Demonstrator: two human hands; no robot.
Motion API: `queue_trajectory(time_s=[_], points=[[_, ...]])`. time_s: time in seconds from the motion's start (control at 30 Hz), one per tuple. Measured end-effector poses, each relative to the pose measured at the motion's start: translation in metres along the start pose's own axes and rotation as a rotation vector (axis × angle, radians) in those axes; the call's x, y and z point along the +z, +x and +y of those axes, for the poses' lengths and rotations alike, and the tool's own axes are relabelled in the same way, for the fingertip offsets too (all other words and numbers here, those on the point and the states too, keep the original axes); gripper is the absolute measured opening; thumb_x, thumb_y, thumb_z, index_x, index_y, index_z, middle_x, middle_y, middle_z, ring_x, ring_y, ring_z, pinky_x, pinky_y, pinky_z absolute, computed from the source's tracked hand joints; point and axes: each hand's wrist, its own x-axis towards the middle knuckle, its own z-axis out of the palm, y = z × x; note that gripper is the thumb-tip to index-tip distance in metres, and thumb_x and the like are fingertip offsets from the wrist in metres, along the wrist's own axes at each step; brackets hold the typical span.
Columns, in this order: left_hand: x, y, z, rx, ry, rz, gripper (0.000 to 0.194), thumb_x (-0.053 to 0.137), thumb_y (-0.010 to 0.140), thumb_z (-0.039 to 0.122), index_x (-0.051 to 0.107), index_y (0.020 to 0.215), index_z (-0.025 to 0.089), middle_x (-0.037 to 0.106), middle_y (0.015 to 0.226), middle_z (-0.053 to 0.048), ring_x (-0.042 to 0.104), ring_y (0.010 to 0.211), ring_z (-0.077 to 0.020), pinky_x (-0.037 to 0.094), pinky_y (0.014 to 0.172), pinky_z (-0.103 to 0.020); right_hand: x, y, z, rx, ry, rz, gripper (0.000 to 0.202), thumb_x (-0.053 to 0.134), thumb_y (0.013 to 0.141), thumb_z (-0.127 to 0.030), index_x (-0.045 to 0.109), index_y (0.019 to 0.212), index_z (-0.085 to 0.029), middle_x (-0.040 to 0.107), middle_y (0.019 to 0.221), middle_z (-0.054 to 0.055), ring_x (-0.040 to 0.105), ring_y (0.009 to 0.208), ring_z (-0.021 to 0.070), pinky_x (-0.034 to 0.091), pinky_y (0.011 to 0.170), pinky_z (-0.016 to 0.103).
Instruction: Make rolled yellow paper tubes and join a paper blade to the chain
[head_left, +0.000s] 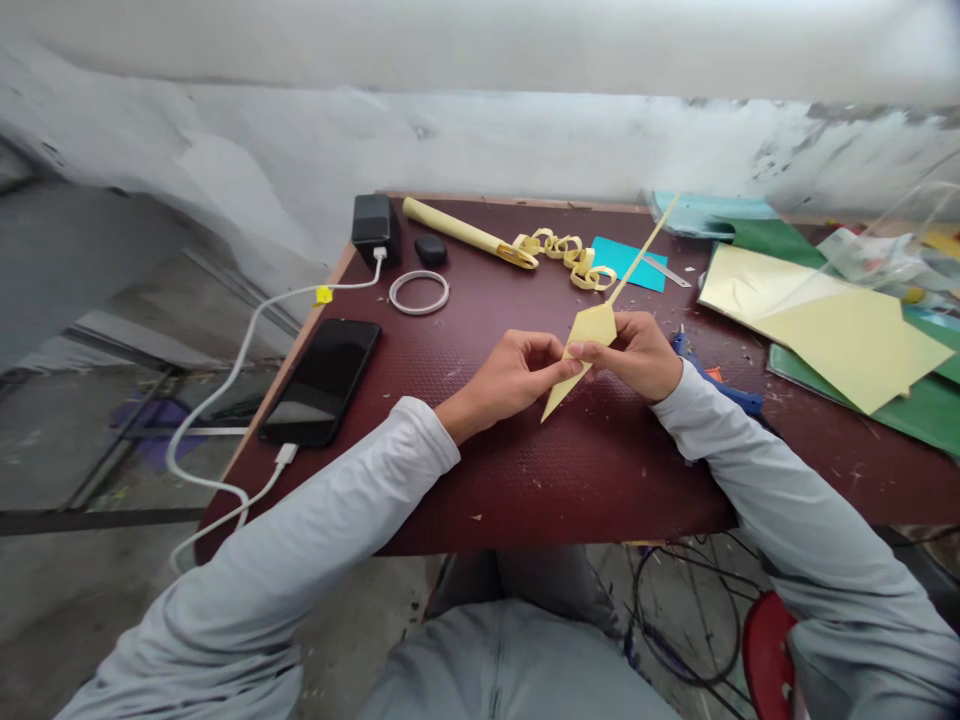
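Between both hands, above the dark red table (480, 500), is a folded piece of yellow paper (594, 326). It has a pointed lower end and a long thin strip running up and to the right. My left hand (517, 380) pinches its left edge, thumb and fingers together. From the other side my right hand (637, 355) grips it with the thumb on its face. Some fingers are hidden behind the paper. Farther back lie a rolled yellow paper tube (465, 232) and a curled yellow paper strip (570, 255). A blue-handled tool (724, 385) lies beside my right wrist.
At left are a black phone (322, 380), a black charger (375, 230), a white cable (247, 350), a small black case (430, 249) and a white ring (418, 293). Rightward lie a blue sheet (611, 258), a metal blade (666, 270) and yellow sheets (847, 330).
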Motion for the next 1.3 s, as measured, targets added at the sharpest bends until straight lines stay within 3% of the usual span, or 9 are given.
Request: queue_trajectory(time_s=[0.23,0.57,1.03,1.3], points=[[0.001,0.000,-0.002,-0.072,-0.023,0.011,0.040,0.084,0.081,0.049,0.064,0.078,0.015,0.063,0.072,-0.001,0.056,0.062,-0.0095,0.044,0.057,-0.022,-0.001,0.001,0.005,0.018,-0.019,0.065,0.039,0.080,0.085,-0.057,0.077,0.092,-0.018,0.071,0.076,0.001,0.064,0.058,0.0125,0.060,0.052,0.026],[0.004,-0.001,0.007,-0.121,-0.025,0.018,0.045,0.086,0.078,0.053,0.063,0.075,0.014,0.062,0.067,0.001,0.052,0.055,-0.0071,0.041,0.052,-0.021,-0.003,0.002,0.007,0.015,-0.036,0.130,0.045,0.073,0.089,-0.063,0.078,0.083,-0.018,0.074,0.072,0.004,0.065,0.053,0.0128,0.054,0.047,0.024],[0.004,-0.001,0.007,-0.125,-0.030,0.016,0.044,0.085,0.079,0.051,0.063,0.076,0.013,0.062,0.068,0.001,0.053,0.056,-0.0065,0.040,0.052,-0.019,0.001,0.003,0.005,-0.014,0.035,0.204,0.046,0.074,0.089,-0.061,0.077,0.077,-0.017,0.071,0.067,0.003,0.062,0.050,0.0108,0.049,0.044,0.022],[0.005,-0.002,0.009,-0.120,-0.031,0.014,0.044,0.085,0.080,0.050,0.063,0.075,0.013,0.062,0.066,0.001,0.053,0.055,-0.0061,0.040,0.052,-0.019,0.002,0.003,0.005,-0.002,0.070,0.237,0.043,0.075,0.089,-0.058,0.078,0.077,-0.017,0.071,0.068,0.004,0.063,0.055,0.0124,0.053,0.049,0.024]])
